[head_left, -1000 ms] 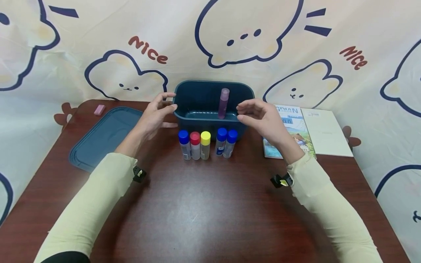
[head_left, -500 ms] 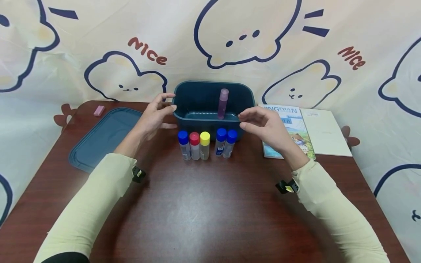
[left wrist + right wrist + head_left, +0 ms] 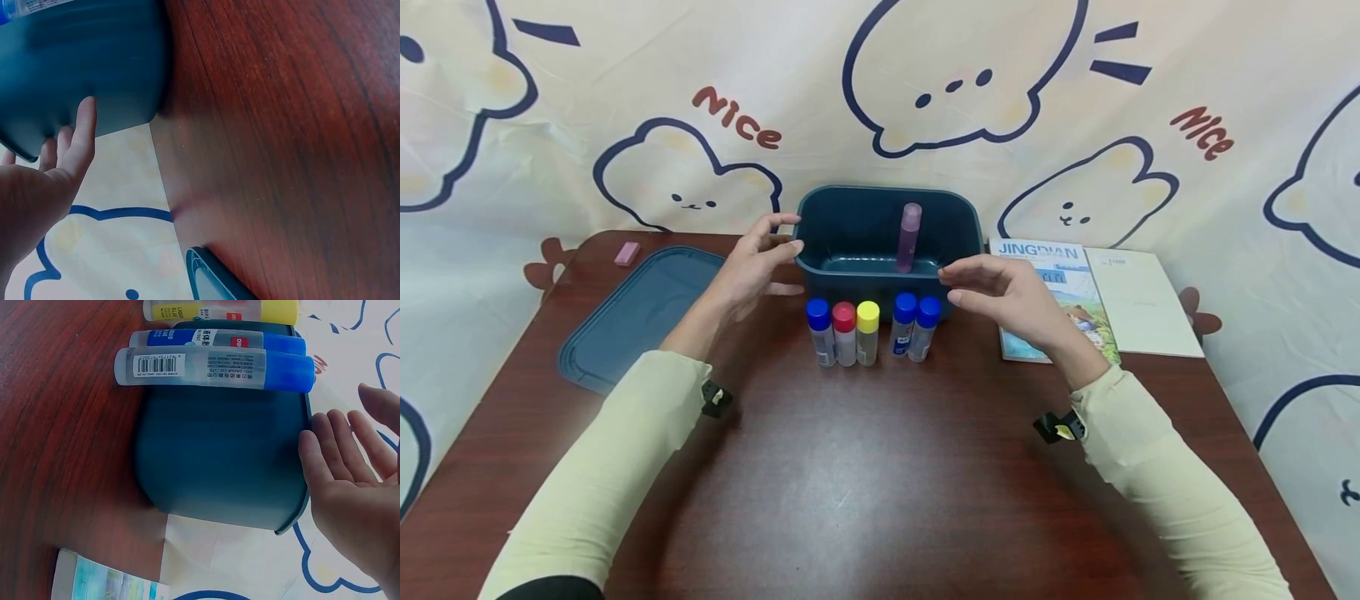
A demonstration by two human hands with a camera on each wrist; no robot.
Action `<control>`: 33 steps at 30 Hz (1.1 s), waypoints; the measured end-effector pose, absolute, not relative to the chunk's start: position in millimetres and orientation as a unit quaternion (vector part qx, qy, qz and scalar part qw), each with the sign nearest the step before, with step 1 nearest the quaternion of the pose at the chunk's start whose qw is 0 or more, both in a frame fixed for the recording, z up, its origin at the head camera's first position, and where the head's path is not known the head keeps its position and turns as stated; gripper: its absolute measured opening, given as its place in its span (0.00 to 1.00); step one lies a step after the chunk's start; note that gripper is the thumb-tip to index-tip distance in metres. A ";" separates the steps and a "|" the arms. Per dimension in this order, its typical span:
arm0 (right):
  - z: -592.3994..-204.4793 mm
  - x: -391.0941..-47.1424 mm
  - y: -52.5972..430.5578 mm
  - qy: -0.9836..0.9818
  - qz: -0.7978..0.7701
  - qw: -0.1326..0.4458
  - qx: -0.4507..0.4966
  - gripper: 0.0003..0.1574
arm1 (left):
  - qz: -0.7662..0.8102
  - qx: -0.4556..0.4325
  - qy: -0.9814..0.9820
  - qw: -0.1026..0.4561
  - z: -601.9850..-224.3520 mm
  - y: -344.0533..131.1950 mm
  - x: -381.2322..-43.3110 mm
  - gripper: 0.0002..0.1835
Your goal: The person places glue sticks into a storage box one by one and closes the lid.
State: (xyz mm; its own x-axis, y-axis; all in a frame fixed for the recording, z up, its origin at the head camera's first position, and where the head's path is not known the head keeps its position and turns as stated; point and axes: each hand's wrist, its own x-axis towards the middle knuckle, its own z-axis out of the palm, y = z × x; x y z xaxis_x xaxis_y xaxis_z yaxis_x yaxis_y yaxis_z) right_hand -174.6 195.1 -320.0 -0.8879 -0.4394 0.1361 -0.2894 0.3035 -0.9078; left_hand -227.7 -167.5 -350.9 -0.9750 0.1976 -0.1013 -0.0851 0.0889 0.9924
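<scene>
A dark teal plastic bin [image 3: 850, 208] stands at the back of the table. Inside it, toward the right, a purple glue bottle [image 3: 908, 242] stands slightly tilted. Lined up before the bin are several clear liquid glue bottles: blue-capped [image 3: 822, 333], red-capped [image 3: 845, 333], yellow-capped [image 3: 868, 333], then two more with blue caps [image 3: 219, 367]. My left hand [image 3: 751, 265] rests its extended fingertips against the bin's left side. At the right front corner, my right hand [image 3: 1011, 298] is relaxed around nothing, its fingertips [image 3: 307, 439] close to the rim; contact is unclear.
A teal lid [image 3: 640, 317] lies flat on the left, with a pink eraser-like block [image 3: 627, 253] behind it. On the right lie a picture-covered book [image 3: 1060, 292] and a pale booklet [image 3: 1142, 300]. A cartoon-printed cloth [image 3: 940, 92] hangs behind the table [image 3: 842, 492].
My right hand has shifted a little to the right and toward me along the bin's right front corner. The left hand, bin and glue bottles have stayed in place.
</scene>
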 end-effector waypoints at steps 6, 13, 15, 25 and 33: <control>-321.6 -173.5 197.9 0.806 -0.538 0.092 -0.230 0.21 | 0.673 0.042 0.731 0.105 -350.8 -167.5 -227.7 0.28; -324.9 -175.1 200.7 0.809 -0.524 0.113 -0.240 0.22 | 0.675 0.044 0.728 0.107 -351.6 -167.9 -227.9 0.29; -325.4 -175.2 201.0 0.809 -0.523 0.117 -0.240 0.22 | 0.675 0.045 0.728 0.108 -351.2 -168.0 -227.7 0.29; -332.3 -173.7 198.1 0.822 -0.509 0.138 -0.215 0.26 | 0.676 0.048 0.727 0.111 -350.4 -168.3 -228.0 0.29; -342.9 -173.9 194.4 0.824 -0.509 0.142 -0.204 0.27 | 0.679 0.049 0.724 0.114 -352.2 -168.6 -228.2 0.29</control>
